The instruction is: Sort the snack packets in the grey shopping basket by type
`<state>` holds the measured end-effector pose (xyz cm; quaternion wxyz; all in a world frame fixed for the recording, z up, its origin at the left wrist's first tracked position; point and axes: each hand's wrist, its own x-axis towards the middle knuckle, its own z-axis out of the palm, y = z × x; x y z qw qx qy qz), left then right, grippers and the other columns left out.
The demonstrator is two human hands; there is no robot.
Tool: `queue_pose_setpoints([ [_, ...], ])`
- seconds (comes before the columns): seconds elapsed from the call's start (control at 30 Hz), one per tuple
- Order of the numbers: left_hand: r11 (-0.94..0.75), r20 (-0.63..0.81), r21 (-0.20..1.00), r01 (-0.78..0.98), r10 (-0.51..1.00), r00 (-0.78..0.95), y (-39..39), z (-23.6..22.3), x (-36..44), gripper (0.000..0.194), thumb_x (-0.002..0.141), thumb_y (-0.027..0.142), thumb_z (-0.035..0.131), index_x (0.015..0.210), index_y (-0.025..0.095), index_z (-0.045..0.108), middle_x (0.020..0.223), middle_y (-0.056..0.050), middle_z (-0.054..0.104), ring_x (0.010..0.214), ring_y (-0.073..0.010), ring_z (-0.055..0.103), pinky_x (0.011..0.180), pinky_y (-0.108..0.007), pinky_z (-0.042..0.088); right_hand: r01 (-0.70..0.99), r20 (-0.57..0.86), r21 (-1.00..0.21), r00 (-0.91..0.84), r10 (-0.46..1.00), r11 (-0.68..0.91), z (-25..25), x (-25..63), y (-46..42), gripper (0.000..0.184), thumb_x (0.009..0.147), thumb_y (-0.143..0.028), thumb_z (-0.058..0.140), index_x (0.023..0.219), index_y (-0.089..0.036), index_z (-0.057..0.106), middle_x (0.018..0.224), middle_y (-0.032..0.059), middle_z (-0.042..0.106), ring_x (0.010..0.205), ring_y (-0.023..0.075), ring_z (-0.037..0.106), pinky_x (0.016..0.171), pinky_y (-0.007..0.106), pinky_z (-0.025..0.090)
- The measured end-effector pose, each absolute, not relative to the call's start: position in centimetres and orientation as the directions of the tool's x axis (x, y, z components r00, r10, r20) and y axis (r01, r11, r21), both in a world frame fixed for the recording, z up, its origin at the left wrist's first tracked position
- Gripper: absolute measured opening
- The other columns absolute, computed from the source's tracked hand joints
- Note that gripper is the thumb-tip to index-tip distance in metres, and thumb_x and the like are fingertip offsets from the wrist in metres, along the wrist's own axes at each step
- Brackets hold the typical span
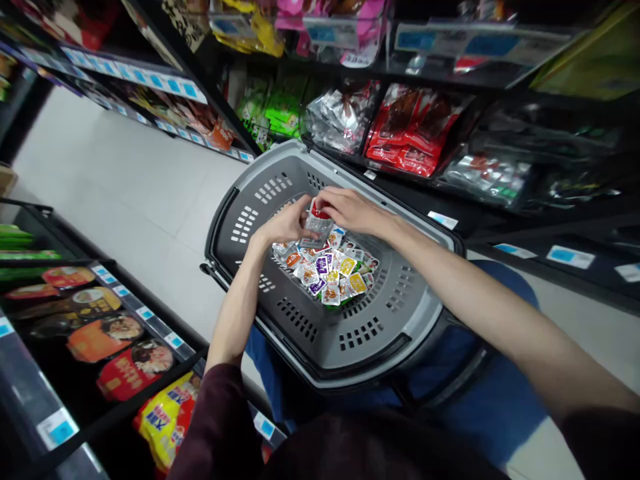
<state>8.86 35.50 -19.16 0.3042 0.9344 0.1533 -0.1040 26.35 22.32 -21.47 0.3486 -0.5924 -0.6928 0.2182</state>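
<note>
A grey plastic shopping basket [280, 200] rests on my lap, over blue trousers. Its bottom holds a heap of several small snack sachets [333, 270] in silver, purple, yellow and orange. Both hands are inside the basket over the heap's far end. My left hand [287, 225] and my right hand [350, 208] pinch the same silver packet with a red top [319, 223], one on each side. Fingers of both hands are closed on it.
Black store shelves surround me. Red and silver snack bags [410, 130] and green packs [275, 107] hang on the shelf behind the basket. Orange and red packets [107, 337] fill the shelf at lower left. A pale tiled aisle floor [130, 180] runs up left.
</note>
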Motion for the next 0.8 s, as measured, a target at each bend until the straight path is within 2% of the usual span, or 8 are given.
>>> queue_pose_setpoints([
  [0.1,-0.726,-0.314,0.583,0.366,0.214,0.925,35.6,-18.85,8.76,0.064,0.074,0.049,0.076,0.12,0.018,0.044,0.071,0.001,0.065,0.066,-0.02,0.063,0.066,-0.036,0.051,0.677,0.222,-0.71,-0.046,0.974,0.194,-21.48,26.22,22.66,0.017,0.092,-0.01,0.046,0.095,-0.022,0.058,0.097,0.0046,0.063,0.087,0.0191,0.059,0.082,0.032,0.044],
  [0.33,-0.634,-0.343,0.67,0.386,0.197,0.918,35.63,-18.86,8.32,0.07,0.08,0.045,0.069,0.134,0.018,0.034,0.084,-0.003,0.07,0.072,-0.0203,0.067,0.066,-0.036,0.055,0.627,0.236,-0.756,-0.008,0.972,0.188,-21.1,26.2,23.04,0.02,0.088,-0.004,0.046,0.09,-0.021,0.057,0.094,0.005,0.063,0.087,0.0194,0.058,0.082,0.032,0.044],
  [0.47,-0.676,-0.303,0.625,0.389,0.249,0.92,35.81,-18.92,8.28,0.068,0.08,0.044,0.069,0.134,0.017,0.036,0.078,-0.001,0.067,0.069,-0.0195,0.065,0.067,-0.036,0.054,0.608,0.253,-0.767,-0.005,0.967,0.204,-21.4,26.24,23.35,0.027,0.084,0.001,0.044,0.091,-0.021,0.059,0.097,0.0051,0.064,0.09,0.0198,0.058,0.085,0.033,0.044],
  [0.67,-0.725,-0.326,0.562,0.397,0.248,0.913,35.55,-18.6,8.63,0.06,0.08,0.045,0.068,0.125,0.016,0.042,0.068,0.001,0.061,0.062,-0.0176,0.06,0.062,-0.034,0.051,0.615,0.244,-0.762,-0.016,0.97,0.202,-21.75,26.05,23.38,0.024,0.083,-0.002,0.05,0.092,-0.02,0.061,0.097,0.0049,0.064,0.089,0.0199,0.059,0.085,0.032,0.045],
  [0.73,-0.748,-0.345,0.538,0.389,0.226,0.911,35.39,-18.49,8.73,0.058,0.081,0.044,0.067,0.126,0.017,0.043,0.072,0.0,0.063,0.064,-0.0176,0.061,0.064,-0.034,0.051,0.61,0.242,-0.765,-0.023,0.97,0.206,-21.79,26.07,23.36,0.025,0.083,-0.002,0.05,0.092,-0.021,0.063,0.097,0.0042,0.065,0.09,0.0195,0.059,0.085,0.032,0.045],
  [0.8,-0.768,-0.346,0.525,0.368,0.202,0.916,35.28,-18.46,8.79,0.058,0.081,0.043,0.066,0.128,0.017,0.044,0.084,-0.004,0.067,0.072,-0.0188,0.063,0.07,-0.036,0.053,0.608,0.239,-0.764,-0.041,0.97,0.214,-21.82,26.14,23.38,0.027,0.082,-0.002,0.05,0.092,-0.022,0.065,0.096,0.0032,0.065,0.089,0.0188,0.059,0.085,0.032,0.046],
])
